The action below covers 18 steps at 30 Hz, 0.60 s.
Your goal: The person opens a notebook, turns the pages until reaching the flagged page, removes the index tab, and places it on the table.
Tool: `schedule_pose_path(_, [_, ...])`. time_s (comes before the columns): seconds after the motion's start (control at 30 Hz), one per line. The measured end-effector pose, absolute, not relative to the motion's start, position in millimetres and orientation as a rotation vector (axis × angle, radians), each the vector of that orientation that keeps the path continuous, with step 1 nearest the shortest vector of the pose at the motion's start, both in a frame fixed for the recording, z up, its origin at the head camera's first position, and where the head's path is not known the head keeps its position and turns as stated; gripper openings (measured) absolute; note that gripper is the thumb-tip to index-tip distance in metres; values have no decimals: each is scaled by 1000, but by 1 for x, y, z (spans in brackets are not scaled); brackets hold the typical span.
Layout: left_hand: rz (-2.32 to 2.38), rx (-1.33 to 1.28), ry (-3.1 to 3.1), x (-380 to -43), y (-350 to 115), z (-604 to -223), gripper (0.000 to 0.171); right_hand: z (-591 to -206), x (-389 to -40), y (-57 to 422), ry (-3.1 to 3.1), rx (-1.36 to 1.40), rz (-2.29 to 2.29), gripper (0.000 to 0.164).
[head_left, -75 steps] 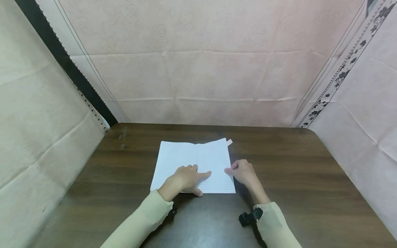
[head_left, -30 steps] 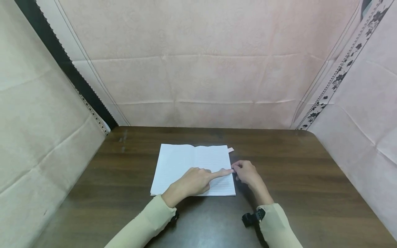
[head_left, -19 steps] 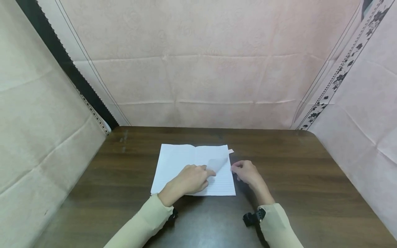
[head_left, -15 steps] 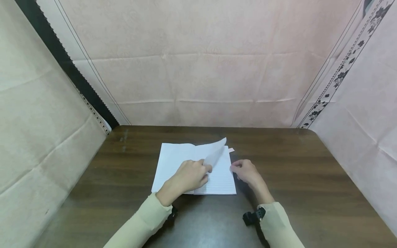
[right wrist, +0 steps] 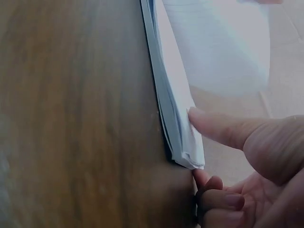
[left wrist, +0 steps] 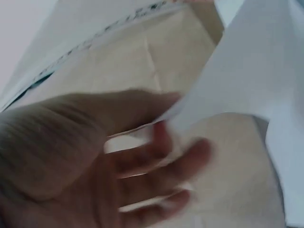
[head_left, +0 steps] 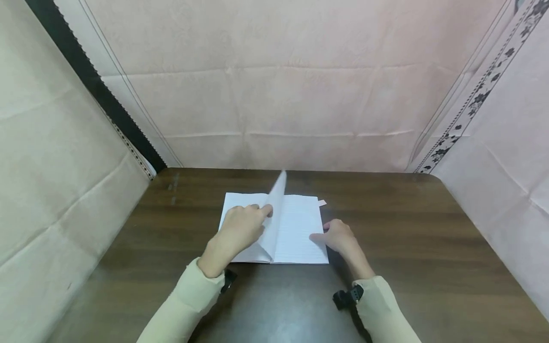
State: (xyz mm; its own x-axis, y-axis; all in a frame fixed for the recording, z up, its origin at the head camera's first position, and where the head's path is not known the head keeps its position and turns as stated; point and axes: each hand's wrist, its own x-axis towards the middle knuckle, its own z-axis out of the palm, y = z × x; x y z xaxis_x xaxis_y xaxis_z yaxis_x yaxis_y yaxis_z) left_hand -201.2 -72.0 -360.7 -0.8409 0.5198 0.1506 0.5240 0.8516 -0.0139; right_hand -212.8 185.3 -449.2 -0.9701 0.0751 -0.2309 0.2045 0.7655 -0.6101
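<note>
A lined notebook lies open on the dark wooden table. One page stands up from the spine, its far corner pointing up and away. My left hand pinches this page; the left wrist view shows the sheet's edge between thumb and forefinger, the other fingers blurred. At the notebook's right edge is my right hand. Its thumb lies on top of the page stack while the other fingers curl in at the edge below, gripping the notebook's side.
A small pale tab sticks out at the notebook's far right corner. Light cloth hangs behind the table and at both sides. Each wrist carries a dark strapped device, the right one showing plainly.
My left hand has moved from the right page edge leftward, lifting a page and swinging it up past the spine. My right hand stays at the right edge, its thumb now over the page.
</note>
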Motion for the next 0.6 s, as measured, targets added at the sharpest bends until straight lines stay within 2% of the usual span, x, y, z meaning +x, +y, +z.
schedule_pose_path(0.1, [-10, -799, -3124, -203, -84, -355, 51, -448, -212, 186, 2781, 233, -930, 58])
schedule_pose_path(0.17, [0, -765, -3250, -204, -93, -353, 56, -448, -211, 186, 2781, 227, -909, 56])
schedule_pose_path(0.33, [24, -649, -3417, -214, -113, -355, 54, -447, -212, 186, 2766, 225, -923, 53])
schedule_pose_path(0.6, [-15, -565, -3525, -225, -123, -364, 41, -446, -213, 187, 2743, 193, -994, 48])
